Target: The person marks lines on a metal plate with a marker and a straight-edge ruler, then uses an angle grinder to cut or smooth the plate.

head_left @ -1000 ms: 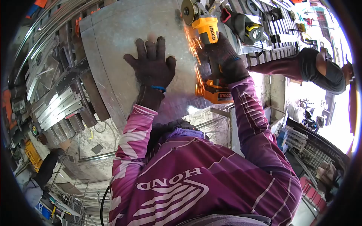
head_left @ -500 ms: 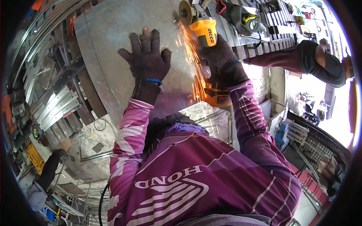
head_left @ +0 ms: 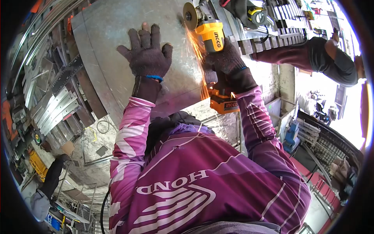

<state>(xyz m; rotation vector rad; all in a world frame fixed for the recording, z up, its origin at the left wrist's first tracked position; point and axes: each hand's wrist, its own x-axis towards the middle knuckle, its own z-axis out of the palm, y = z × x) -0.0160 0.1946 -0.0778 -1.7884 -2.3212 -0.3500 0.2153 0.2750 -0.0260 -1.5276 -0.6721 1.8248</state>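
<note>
My left hand [head_left: 150, 54], in a dark knit glove with one bare fingertip, lies flat with fingers spread on a large grey metal sheet [head_left: 105, 35]. In my right hand [head_left: 228, 58], also gloved, is a yellow and black angle grinder [head_left: 210, 35] with an orange battery pack at its rear end. The grinder's disc [head_left: 191, 16] meets the sheet to the right of my left hand. Orange sparks [head_left: 198, 52] stream from the disc back toward my body. My right fingers wrap the grinder's body and are partly hidden.
A yellow tape measure [head_left: 257, 16] rests at the upper right near metal bars. Another person [head_left: 331, 58] is at the right. Metal strips [head_left: 58, 111] and a dark perforated bar [head_left: 68, 74] lie to the left. A second person's leg [head_left: 52, 179] shows at the lower left.
The grinder sits slightly lower in view, and the spark stream is thinner. My left hand appears a little farther left and up, still flat on the sheet.
</note>
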